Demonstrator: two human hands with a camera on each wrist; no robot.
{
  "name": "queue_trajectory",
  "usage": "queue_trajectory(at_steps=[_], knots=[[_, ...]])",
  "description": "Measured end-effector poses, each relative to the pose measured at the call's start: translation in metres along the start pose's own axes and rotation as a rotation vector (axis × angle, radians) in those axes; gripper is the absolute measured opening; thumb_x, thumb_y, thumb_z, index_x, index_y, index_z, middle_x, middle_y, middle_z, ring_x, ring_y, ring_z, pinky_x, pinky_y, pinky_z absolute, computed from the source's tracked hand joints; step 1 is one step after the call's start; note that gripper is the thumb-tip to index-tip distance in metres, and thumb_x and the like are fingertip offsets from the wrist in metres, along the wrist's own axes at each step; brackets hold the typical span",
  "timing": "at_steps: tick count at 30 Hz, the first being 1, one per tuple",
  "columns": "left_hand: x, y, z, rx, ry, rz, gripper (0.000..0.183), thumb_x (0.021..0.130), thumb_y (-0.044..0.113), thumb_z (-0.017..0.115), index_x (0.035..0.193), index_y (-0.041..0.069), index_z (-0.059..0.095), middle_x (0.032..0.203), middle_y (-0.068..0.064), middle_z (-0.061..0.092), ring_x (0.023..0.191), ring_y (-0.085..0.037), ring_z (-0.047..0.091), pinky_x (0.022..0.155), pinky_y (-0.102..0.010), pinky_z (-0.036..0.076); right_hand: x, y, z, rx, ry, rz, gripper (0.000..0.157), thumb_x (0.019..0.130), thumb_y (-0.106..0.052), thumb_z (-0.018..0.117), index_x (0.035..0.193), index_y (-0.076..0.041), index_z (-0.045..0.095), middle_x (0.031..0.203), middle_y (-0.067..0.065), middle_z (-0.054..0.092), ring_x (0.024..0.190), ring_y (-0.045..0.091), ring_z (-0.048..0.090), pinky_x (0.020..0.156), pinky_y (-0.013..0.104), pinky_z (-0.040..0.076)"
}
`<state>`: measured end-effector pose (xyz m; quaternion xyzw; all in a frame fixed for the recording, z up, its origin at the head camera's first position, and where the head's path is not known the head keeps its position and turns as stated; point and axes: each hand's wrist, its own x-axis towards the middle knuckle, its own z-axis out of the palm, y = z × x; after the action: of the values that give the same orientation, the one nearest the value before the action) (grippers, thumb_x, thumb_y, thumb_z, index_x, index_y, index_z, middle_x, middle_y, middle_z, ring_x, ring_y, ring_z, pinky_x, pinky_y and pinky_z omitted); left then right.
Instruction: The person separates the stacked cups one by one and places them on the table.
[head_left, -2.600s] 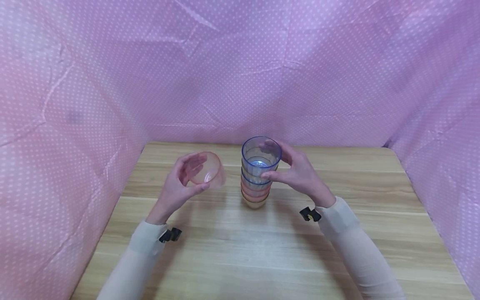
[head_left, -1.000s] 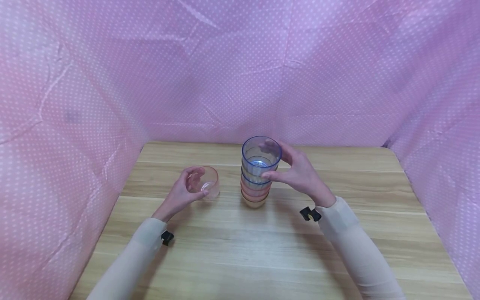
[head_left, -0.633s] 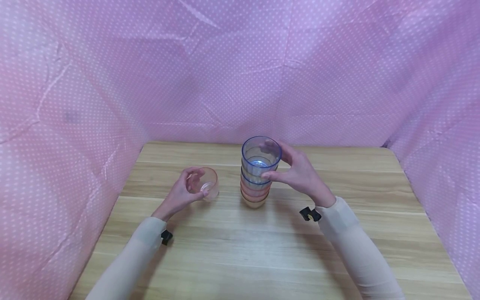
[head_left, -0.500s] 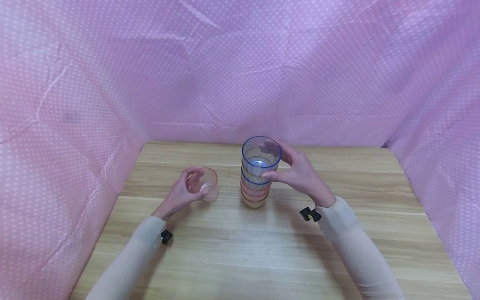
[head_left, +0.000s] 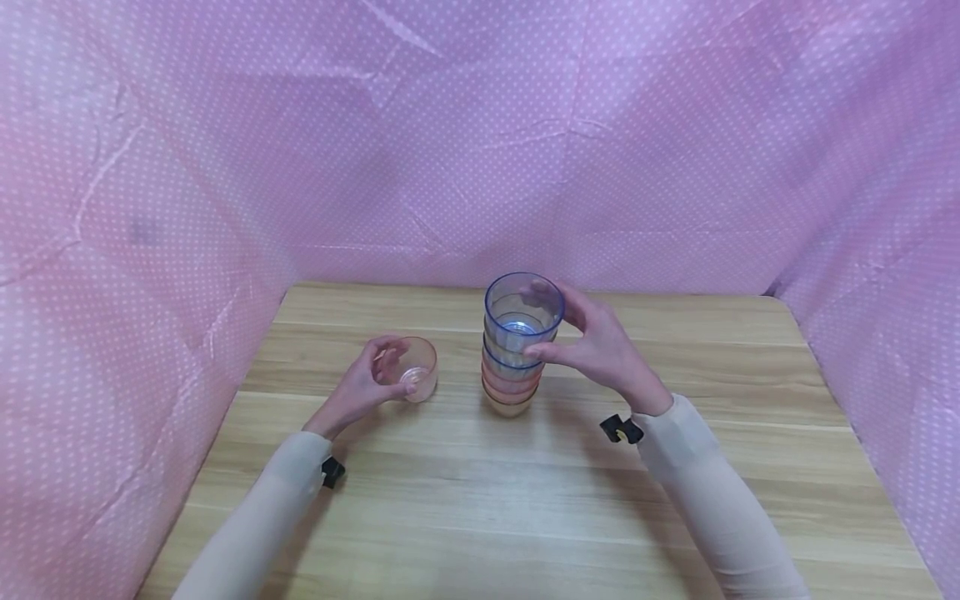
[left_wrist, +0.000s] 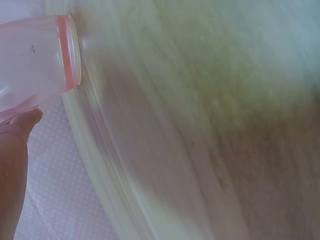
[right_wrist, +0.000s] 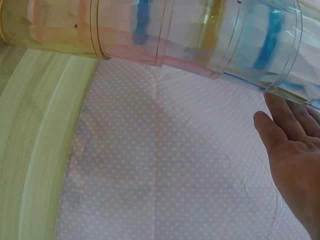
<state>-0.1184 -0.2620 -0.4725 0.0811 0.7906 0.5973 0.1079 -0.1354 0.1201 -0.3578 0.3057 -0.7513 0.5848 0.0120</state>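
The left forearm comes in from the lower left in a light left sleeve [head_left: 258, 521] and slants up to the right, the left hand [head_left: 360, 383] reaching ahead in line with it. The hand lies on the outer side of the pink cup [head_left: 420, 367], its fingers arched round the far wall and seen partly through it, the thumb stretched along the near side. The fingers are spread to the cup's width and hold it. The cup is upright, mouth up, and appears to stand on the worktop [head_left: 480, 517], left of the stack and apart from it.

The right forearm comes from the lower right in a matching right sleeve [head_left: 697, 475] and slants up to the left. The right hand [head_left: 600, 342] comes at the stack [head_left: 512, 375] from its right side, near the top: the thumb lies across the near wall, the other fingers curve behind the upper cup and show through it. They are parted widely, to the stack's breadth, and hold it. The stack stands upright on the worktop, blue-rimmed at the top, pink lower down, yellow at the foot.

Each wrist carries a small black piece on its inner side. Behind the worktop hangs pink dotted cloth [head_left: 480, 125].
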Motion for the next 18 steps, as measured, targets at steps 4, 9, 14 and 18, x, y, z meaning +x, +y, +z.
queue_trajectory(at_steps=[4, 9, 14, 18], knots=[[-0.0003, -0.0014, -0.0013, 0.012, -0.015, 0.002, 0.086, 0.083, 0.009, 0.088, 0.152, 0.005, 0.037, 0.160, -0.015, 0.043, 0.152, -0.033, 0.033, 0.122, -0.047, 0.031, -0.0001, -0.0004, -0.0001, -0.001, 0.002, 0.007, 0.079, 0.077, -0.005, 0.092, 0.146, -0.003, 0.054, 0.141, 0.007, 0.064, 0.134, 0.022, 0.056, 0.118, 0.035, 0.040], [-0.0011, -0.0030, -0.0019, 0.028, -0.015, -0.013, 0.091, 0.081, 0.015, 0.090, 0.155, 0.007, 0.037, 0.162, -0.014, 0.041, 0.152, -0.032, 0.033, 0.123, -0.047, 0.031, -0.0002, -0.0007, -0.0004, -0.008, 0.006, 0.018, 0.080, 0.076, -0.004, 0.092, 0.146, -0.002, 0.053, 0.141, 0.006, 0.065, 0.134, 0.021, 0.056, 0.118, 0.034, 0.040], [-0.0020, -0.0041, -0.0011, 0.063, -0.028, -0.018, 0.093, 0.081, 0.020, 0.090, 0.158, 0.011, 0.037, 0.164, -0.013, 0.037, 0.152, -0.033, 0.032, 0.123, -0.049, 0.029, 0.0000, -0.0004, -0.0006, -0.010, 0.008, 0.020, 0.080, 0.077, -0.005, 0.092, 0.146, -0.002, 0.054, 0.141, 0.007, 0.065, 0.134, 0.022, 0.057, 0.118, 0.034, 0.040], [-0.0027, -0.0028, -0.0017, 0.093, -0.048, -0.015, 0.094, 0.083, 0.022, 0.088, 0.160, 0.016, 0.034, 0.167, -0.012, 0.032, 0.153, -0.034, 0.030, 0.123, -0.052, 0.029, 0.0004, -0.0007, -0.0005, -0.004, 0.007, 0.020, 0.080, 0.076, -0.004, 0.092, 0.146, -0.002, 0.054, 0.141, 0.007, 0.064, 0.134, 0.022, 0.056, 0.118, 0.034, 0.040]])
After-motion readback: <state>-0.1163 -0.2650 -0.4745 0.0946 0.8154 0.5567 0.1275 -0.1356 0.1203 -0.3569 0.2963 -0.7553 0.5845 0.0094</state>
